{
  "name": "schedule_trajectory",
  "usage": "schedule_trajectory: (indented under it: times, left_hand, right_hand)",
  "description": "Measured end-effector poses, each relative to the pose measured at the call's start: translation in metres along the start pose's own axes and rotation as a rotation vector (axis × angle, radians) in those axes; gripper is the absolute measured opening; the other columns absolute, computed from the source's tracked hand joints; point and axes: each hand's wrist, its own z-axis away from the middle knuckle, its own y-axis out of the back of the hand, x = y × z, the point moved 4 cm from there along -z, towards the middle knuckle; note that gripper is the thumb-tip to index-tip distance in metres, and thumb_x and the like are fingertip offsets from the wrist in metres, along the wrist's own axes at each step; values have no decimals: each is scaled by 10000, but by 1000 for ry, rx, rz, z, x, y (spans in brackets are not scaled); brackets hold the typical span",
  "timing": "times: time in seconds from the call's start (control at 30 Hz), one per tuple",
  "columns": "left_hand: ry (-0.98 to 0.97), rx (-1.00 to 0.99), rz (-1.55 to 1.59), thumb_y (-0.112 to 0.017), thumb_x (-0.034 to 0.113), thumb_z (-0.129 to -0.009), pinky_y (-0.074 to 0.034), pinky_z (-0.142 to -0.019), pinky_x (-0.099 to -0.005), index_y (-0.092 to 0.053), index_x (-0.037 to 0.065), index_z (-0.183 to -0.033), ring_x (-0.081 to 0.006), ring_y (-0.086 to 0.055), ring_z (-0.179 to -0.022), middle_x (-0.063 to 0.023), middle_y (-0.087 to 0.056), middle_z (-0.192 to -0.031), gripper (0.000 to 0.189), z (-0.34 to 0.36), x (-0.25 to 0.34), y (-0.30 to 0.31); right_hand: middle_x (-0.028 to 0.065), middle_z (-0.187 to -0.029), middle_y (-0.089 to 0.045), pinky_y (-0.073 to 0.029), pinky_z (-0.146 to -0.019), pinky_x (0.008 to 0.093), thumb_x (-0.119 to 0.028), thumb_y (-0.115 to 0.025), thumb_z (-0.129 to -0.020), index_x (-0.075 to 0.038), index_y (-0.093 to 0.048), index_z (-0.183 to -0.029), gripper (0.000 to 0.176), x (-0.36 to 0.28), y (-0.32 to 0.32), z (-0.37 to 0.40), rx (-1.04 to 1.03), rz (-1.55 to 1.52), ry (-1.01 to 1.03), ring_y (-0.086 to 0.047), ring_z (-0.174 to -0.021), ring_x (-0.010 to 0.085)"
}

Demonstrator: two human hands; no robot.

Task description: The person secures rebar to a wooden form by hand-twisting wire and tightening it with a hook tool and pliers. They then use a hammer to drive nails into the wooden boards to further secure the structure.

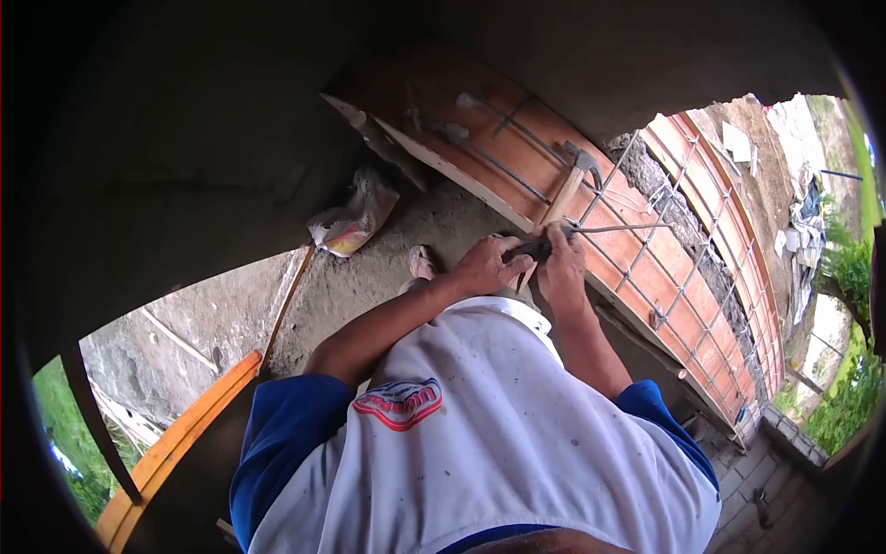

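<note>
Both my hands are close together in front of my waist, at the near edge of a reddish-brown wooden panel (628,235). My left hand (486,264) has its fingers closed round a small dark object (529,249) that I cannot make out clearly. My right hand (561,263) grips the same dark object from the other side. A thin rod (623,227) sticks out to the right from beside my right fingers. Just beyond my hands a hammer (565,192) lies with its wooden handle towards me and its metal head on the panel.
A grid of metal bars (678,288) covers the panel. Beyond it runs a rough concrete strip (716,277). A crumpled sack (355,217) lies on the ground at the left. An orange curved beam (185,439) is at lower left, and grey paving (752,499) at lower right.
</note>
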Motion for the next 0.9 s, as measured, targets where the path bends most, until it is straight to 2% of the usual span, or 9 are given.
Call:
schedule_trajectory:
  times: [0.03, 0.1, 0.2, 0.3, 0.33, 0.4, 0.57, 0.73, 0.9]
  left_hand:
    - [-109, -16, -94, -636, 426, -871, -505, -758, -388, -629, -10, -1078, -270, -660, -873, -182, -672, -875, 482, -5, -1, -10]
    - [41, 38, -356, -664, 471, -832, -502, -796, -397, -585, -38, -1152, -310, -648, -909, -209, -667, -958, 607, -8, -15, -22]
    - [199, 71, -730, -719, 457, -776, -513, -803, -399, -498, -79, -1191, -348, -652, -885, -235, -656, -979, 713, -17, -54, -56]
    - [495, -177, -307, -755, 365, -763, -541, -708, -371, -466, -71, -1198, -300, -670, -788, -216, -652, -976, 681, -45, -80, -89]
    - [650, -160, 66, -765, 295, -772, -530, -577, -333, -480, -49, -1174, -205, -642, -670, -151, -635, -908, 601, -44, -73, -97]
    - [682, -99, 337, -757, 261, -791, -508, -536, -305, -499, -26, -1137, -162, -609, -634, -106, -607, -853, 518, -40, -75, -119]
    - [751, 76, 519, -738, 229, -821, -486, -487, -275, -504, 16, -1052, -129, -568, -582, -62, -569, -791, 392, -47, -49, -144]
    - [691, 136, 276, -720, 138, -768, -456, -452, -268, -536, 15, -945, -111, -552, -525, -40, -572, -695, 283, -49, -18, -147]
    - [624, 135, 332, -694, 103, -750, -437, -475, -249, -558, 7, -907, -104, -560, -536, -39, -582, -653, 229, -3, 7, -138]
  right_hand:
    - [85, -789, -611, -499, -635, 291, -197, -510, -958, -38, -559, -929, 169, -7, 27, -6, 50, -29, 40, -609, -717, 160]
    - [79, -742, -597, -501, -598, 298, -176, -498, -957, -48, -545, -894, 150, -25, 101, -24, 163, 134, 166, -607, -682, 155]
    - [127, -711, -605, -502, -607, 399, -213, -552, -901, 2, -537, -899, 215, -62, 237, -58, 449, 741, 187, -630, -662, 248]
    - [222, -768, -636, -488, -691, 471, -235, -573, -851, 32, -538, -892, 272, -91, 332, -78, 732, 1375, 176, -648, -740, 388]
    - [237, -794, -643, -490, -703, 475, -229, -565, -854, 27, -552, -900, 260, -97, 353, -85, 719, 1419, 179, -647, -763, 402]
    - [258, -851, -655, -489, -741, 491, -238, -567, -858, 33, -586, -931, 281, -93, 404, -90, 674, 1490, 122, -648, -808, 419]
    - [247, -925, -662, -486, -793, 478, -298, -622, -854, 14, -632, -1010, 349, -105, 426, -85, 586, 1590, -1, -643, -906, 406]
    - [230, -1132, -613, -478, -849, 442, -336, -671, -831, -34, -612, -1219, 495, -121, 423, -69, 614, 1739, 80, -616, -1003, 364]
    - [194, -983, -623, -505, -750, 390, -198, -675, -824, 10, -638, -1124, 367, -143, 399, -77, 421, 1501, 349, -631, -823, 287]
